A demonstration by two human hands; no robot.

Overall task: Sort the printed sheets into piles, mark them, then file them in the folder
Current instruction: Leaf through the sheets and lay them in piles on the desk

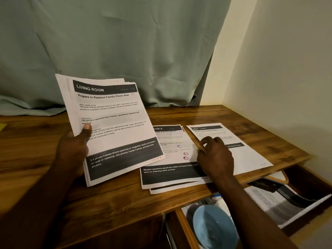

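My left hand (75, 146) grips a stack of printed sheets (115, 126), tilted up off the wooden table (53, 159), thumb on the top page headed "LIVING ROOM". A small pile of sheets (168, 159) lies flat on the table just right of the stack. Further right lies a sheet headed "2437" (251, 153). My right hand (213, 155) rests on the gap between that pile and the "2437" sheet, fingers bent and touching the paper; whether it pinches a sheet is unclear. No folder is plainly in view.
A green curtain (125, 51) hangs behind the table and a cream wall (287, 69) stands at the right. Below the table's front edge an open drawer (305, 203) holds a light blue bowl (213, 229), printed papers and a dark object.
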